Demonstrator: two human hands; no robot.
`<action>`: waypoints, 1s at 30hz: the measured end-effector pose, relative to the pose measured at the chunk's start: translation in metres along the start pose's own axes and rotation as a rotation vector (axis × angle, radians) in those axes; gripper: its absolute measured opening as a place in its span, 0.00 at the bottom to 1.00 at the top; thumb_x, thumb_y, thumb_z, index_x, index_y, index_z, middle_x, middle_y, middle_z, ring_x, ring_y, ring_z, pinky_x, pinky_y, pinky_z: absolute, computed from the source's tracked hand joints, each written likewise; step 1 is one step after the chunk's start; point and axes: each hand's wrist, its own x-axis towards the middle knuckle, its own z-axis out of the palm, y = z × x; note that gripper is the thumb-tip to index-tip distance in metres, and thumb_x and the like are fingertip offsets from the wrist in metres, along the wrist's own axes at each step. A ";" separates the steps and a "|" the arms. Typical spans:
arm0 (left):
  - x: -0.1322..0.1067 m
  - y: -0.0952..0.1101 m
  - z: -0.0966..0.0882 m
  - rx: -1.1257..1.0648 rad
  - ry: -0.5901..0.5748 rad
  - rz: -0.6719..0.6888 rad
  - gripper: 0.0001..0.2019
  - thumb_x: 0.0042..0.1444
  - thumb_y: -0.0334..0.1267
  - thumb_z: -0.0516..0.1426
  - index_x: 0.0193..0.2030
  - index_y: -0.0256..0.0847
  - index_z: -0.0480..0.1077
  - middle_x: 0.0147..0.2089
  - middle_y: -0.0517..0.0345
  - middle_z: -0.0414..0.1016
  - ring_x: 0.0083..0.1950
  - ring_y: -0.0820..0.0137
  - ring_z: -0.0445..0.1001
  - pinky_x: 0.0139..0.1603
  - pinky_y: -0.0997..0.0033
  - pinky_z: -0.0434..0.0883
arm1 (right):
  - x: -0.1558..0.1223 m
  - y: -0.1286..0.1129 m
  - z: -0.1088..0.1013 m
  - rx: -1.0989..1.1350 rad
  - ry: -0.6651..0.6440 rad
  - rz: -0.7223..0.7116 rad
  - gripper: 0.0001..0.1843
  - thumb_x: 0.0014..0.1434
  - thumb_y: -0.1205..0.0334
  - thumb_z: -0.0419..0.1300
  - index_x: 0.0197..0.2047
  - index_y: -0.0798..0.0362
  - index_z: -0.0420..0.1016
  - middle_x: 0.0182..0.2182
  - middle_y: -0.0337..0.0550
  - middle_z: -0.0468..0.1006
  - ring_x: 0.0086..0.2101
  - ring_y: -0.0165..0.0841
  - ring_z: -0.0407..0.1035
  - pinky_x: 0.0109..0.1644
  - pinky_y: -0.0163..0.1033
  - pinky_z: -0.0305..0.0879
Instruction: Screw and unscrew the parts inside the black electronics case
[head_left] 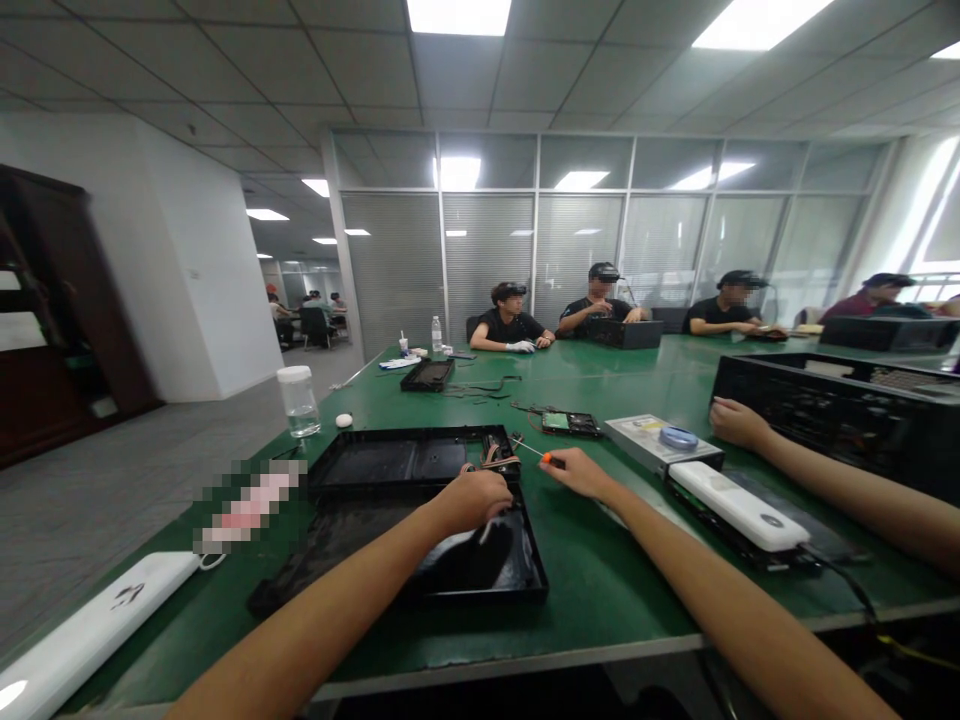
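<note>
The right hand [581, 472] has its fingers closed around the orange and black handle of a screwdriver [555, 461], so the handle sits right in the fingertips, and its thin metal rod points left at the striped wires [501, 458]. I cannot tell if the tip touches them. The left hand [474, 497] is bent over just beside those wires, with its fingers curled down; I cannot tell if they pinch anything. Under it is a near black tray [450, 580], and just behind that is a far black tray [390, 460], with the wires bunched at its right end. A clear jar [300, 408] with a white lid stands to the left, with see-through stuff low inside. Farther back are a clear bottle [436, 334] and a small cup [403, 346] with a straw; I cannot see what is in the cup. To the right, a blue ring [678, 437] lies on a metal box [649, 440], whose label is too small to read. A long white thing [97, 625] at the lower left has a dark mark, too blurry to read. Another person's hand [739, 422] is at a big black case [840, 410].
</note>
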 end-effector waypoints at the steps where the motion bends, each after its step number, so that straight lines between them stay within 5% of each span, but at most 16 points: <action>1: 0.003 -0.001 -0.002 0.037 0.006 -0.008 0.09 0.58 0.34 0.48 0.35 0.38 0.70 0.36 0.54 0.71 0.40 0.70 0.68 0.42 0.72 0.65 | 0.000 0.001 0.000 -0.001 -0.002 -0.001 0.20 0.54 0.50 0.49 0.27 0.57 0.72 0.18 0.36 0.67 0.22 0.27 0.57 0.26 0.31 0.50; 9: 0.030 -0.001 0.004 0.137 -0.062 -0.029 0.07 0.53 0.34 0.52 0.27 0.37 0.69 0.30 0.53 0.71 0.35 0.67 0.70 0.38 0.71 0.66 | -0.001 0.001 -0.004 -0.001 0.018 0.003 0.20 0.54 0.50 0.49 0.25 0.57 0.71 0.18 0.35 0.66 0.21 0.27 0.57 0.25 0.31 0.49; 14: 0.022 -0.001 0.012 -0.035 -0.032 -0.016 0.06 0.51 0.32 0.53 0.28 0.37 0.70 0.31 0.55 0.72 0.37 0.70 0.69 0.42 0.73 0.64 | -0.002 -0.004 -0.006 0.021 0.005 0.026 0.18 0.54 0.51 0.50 0.27 0.56 0.71 0.19 0.36 0.67 0.22 0.28 0.58 0.27 0.33 0.53; 18: 0.019 -0.005 0.009 -0.180 -0.010 0.037 0.06 0.51 0.29 0.52 0.31 0.38 0.71 0.38 0.57 0.73 0.42 0.71 0.69 0.47 0.75 0.63 | -0.002 -0.001 -0.011 0.163 0.086 0.050 0.13 0.49 0.59 0.55 0.38 0.55 0.66 0.29 0.38 0.69 0.29 0.29 0.62 0.33 0.34 0.58; 22: 0.021 -0.007 0.006 -0.243 -0.027 0.060 0.07 0.50 0.28 0.52 0.30 0.38 0.71 0.37 0.57 0.73 0.42 0.72 0.69 0.48 0.76 0.62 | 0.001 0.006 -0.024 0.372 0.103 0.169 0.16 0.46 0.64 0.55 0.41 0.53 0.59 0.25 0.33 0.65 0.22 0.25 0.59 0.27 0.32 0.58; 26: 0.019 -0.007 0.006 -0.269 -0.038 -0.029 0.06 0.50 0.28 0.53 0.34 0.38 0.69 0.35 0.59 0.72 0.39 0.73 0.69 0.44 0.76 0.63 | 0.003 0.006 -0.043 0.630 0.191 0.136 0.18 0.49 0.56 0.55 0.42 0.55 0.60 0.25 0.36 0.69 0.21 0.25 0.62 0.25 0.32 0.59; 30: 0.016 -0.005 0.005 -0.343 -0.030 -0.169 0.09 0.48 0.28 0.54 0.38 0.39 0.63 0.34 0.61 0.72 0.35 0.75 0.70 0.36 0.79 0.63 | -0.001 -0.002 -0.051 0.643 0.316 0.235 0.19 0.52 0.46 0.50 0.35 0.54 0.63 0.16 0.33 0.66 0.11 0.23 0.51 0.13 0.30 0.45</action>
